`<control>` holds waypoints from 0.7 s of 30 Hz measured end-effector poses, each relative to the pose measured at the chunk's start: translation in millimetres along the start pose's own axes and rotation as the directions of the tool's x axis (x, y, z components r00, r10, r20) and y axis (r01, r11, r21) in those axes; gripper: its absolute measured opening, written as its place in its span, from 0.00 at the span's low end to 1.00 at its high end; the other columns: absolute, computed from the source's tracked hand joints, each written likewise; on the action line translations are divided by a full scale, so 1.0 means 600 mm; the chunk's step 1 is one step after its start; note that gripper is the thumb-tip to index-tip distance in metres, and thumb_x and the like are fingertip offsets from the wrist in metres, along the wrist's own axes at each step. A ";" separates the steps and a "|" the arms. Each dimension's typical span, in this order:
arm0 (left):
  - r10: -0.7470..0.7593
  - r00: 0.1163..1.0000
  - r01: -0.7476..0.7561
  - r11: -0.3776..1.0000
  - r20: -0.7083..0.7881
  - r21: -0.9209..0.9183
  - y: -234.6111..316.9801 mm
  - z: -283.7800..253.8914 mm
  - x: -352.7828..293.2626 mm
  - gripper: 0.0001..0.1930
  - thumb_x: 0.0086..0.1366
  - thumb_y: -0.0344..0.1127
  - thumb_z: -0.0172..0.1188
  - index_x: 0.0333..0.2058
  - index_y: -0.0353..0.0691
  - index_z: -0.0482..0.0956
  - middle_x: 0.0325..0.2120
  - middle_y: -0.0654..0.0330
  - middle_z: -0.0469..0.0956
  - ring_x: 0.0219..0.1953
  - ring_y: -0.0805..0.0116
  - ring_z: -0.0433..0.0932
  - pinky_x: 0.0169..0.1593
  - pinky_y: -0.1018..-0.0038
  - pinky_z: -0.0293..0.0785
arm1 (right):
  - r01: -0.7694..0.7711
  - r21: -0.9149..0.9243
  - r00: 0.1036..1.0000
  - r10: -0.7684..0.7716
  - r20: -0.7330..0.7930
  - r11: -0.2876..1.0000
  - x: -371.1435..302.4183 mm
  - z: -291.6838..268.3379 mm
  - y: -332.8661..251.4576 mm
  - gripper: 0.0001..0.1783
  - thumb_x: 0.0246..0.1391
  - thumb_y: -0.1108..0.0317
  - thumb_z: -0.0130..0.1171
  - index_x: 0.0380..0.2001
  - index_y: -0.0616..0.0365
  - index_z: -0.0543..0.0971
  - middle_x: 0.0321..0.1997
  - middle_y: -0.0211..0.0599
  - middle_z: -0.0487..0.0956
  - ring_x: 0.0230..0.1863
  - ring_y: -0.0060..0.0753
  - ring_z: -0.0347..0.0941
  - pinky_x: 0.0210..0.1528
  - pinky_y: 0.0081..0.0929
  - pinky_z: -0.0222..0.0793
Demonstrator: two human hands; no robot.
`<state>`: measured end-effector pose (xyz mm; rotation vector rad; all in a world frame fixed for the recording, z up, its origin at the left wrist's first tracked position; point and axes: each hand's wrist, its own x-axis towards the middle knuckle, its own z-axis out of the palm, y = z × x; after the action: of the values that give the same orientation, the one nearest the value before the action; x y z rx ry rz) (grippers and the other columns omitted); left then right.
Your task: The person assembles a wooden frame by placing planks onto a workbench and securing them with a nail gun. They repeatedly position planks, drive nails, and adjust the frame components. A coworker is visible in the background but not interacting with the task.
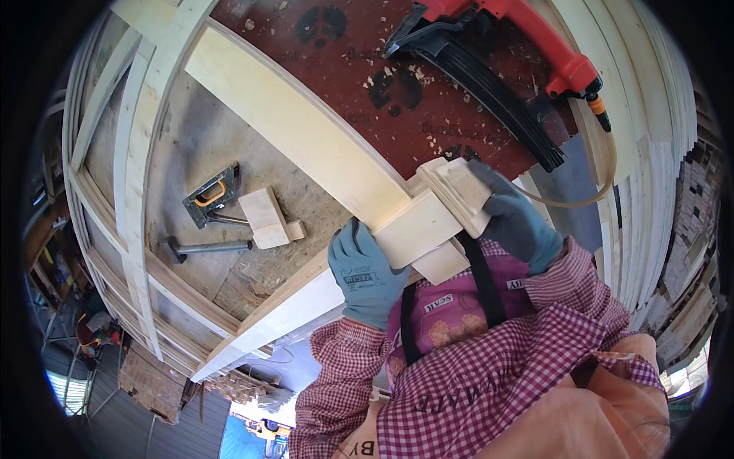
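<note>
My left hand [368, 274], in a blue-grey work glove, is closed on the left end of a pale wooden block [419, 228]. This block lies against the near end of a long pale board [298, 126], which slants away to the upper left. In a matching glove, my right hand [523, 220] is closed around the right side of a few small stacked wood pieces [457, 190], beside the block's far right corner. Another short wood piece [442, 262] sticks out from under the block towards me. The right fingertips are partly hidden behind the stacked pieces.
A red nail gun [527, 46] with a black magazine and hose lies on the dark red panel [336, 84]. To the left are a hand stapler [212, 195], a hammer [206, 247] and loose wood blocks [264, 218]. Wooden slats [131, 168] frame the left; long strips [642, 176] stack at right.
</note>
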<state>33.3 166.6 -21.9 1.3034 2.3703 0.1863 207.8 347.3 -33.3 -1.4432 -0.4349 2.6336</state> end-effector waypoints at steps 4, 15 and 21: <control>-0.006 1.000 0.006 1.000 -0.011 -0.005 -0.001 0.002 -0.003 0.41 0.42 0.48 0.66 0.51 0.29 0.61 0.49 0.43 0.64 0.50 0.45 0.64 0.54 0.52 0.59 | 0.062 -0.903 0.985 -0.173 -0.013 0.424 -0.003 -0.011 0.004 0.31 0.50 0.70 0.47 0.62 0.49 0.65 0.47 0.46 0.73 0.38 0.37 0.71 0.45 0.31 0.69; -0.003 1.000 0.003 1.000 -0.006 0.020 0.000 -0.001 0.000 0.45 0.39 0.51 0.69 0.51 0.30 0.61 0.48 0.44 0.64 0.49 0.48 0.64 0.53 0.54 0.59 | 0.209 -0.737 0.976 -0.183 0.117 0.643 0.029 -0.019 0.004 0.26 0.58 0.64 0.48 0.58 0.62 0.65 0.57 0.45 0.70 0.54 0.32 0.69 0.54 0.25 0.66; -0.032 0.999 0.033 0.998 0.027 -0.045 -0.001 -0.001 0.001 0.43 0.39 0.49 0.67 0.52 0.29 0.62 0.50 0.44 0.63 0.52 0.46 0.62 0.55 0.52 0.57 | 0.370 -0.757 0.929 -0.231 0.289 0.539 0.008 0.048 -0.005 0.34 0.61 0.58 0.50 0.65 0.60 0.52 0.64 0.44 0.62 0.64 0.35 0.59 0.64 0.31 0.55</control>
<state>32.3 166.9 -21.6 1.2379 2.3501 0.2115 180.7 345.4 -21.7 -1.1111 -1.9168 2.3058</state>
